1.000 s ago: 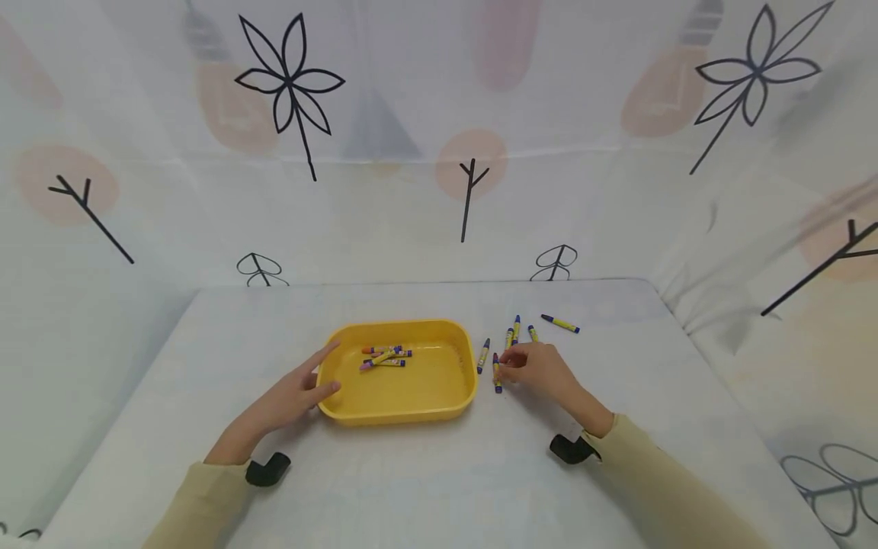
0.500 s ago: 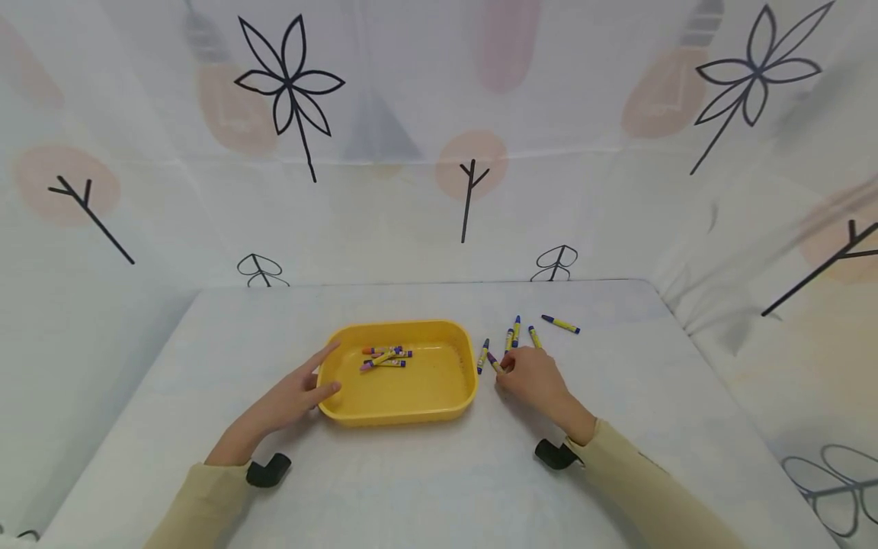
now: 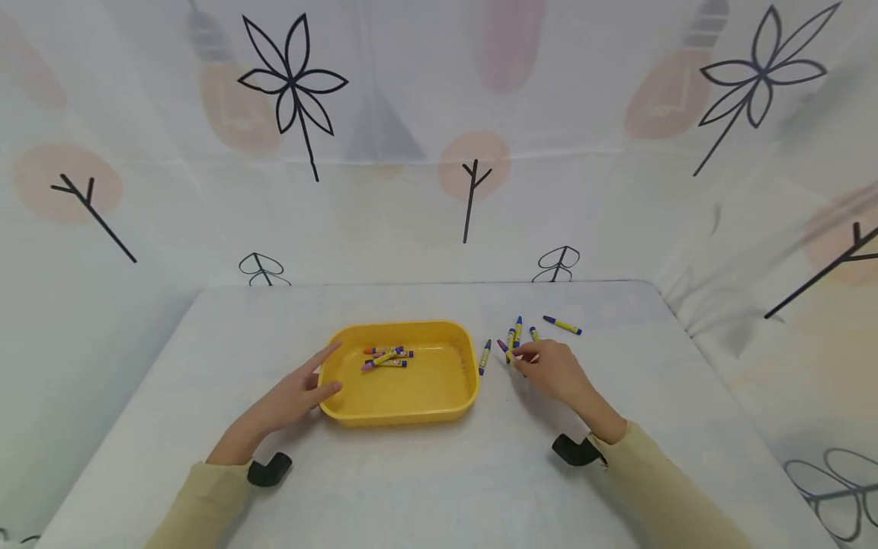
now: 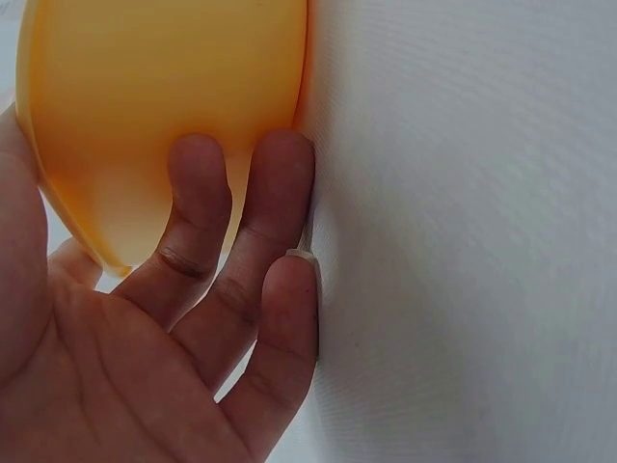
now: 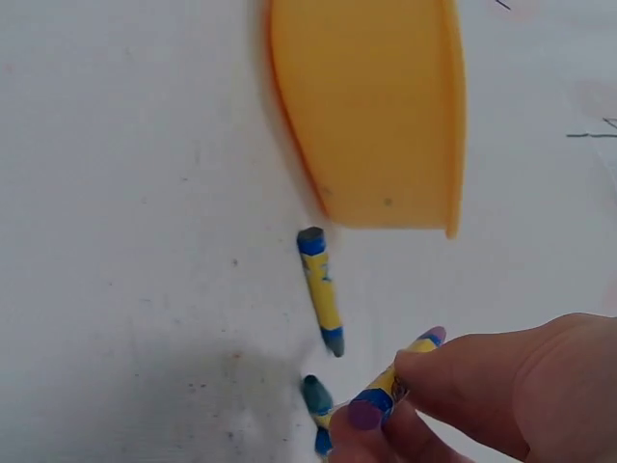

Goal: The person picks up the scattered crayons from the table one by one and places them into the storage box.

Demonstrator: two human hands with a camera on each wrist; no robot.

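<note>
One purple crayon point(image 5: 385, 380); right hand point(image 3: 554, 371); pinched between thumb and fingers

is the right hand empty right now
No, the right hand pinches a purple-tipped crayon between thumb and fingers.

Khaki sleeves point(image 3: 665, 488), black wrist cameras point(image 3: 270, 470)

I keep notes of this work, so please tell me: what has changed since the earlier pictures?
The right hand now pinches a purple crayon, which a second ago lay straighter on the table; this crayon has turned slantwise and shifted slightly right and forward. Nothing was visibly let go. The left hand stays on the tray; the crayons inside and the loose crayons look unmoved.
</note>
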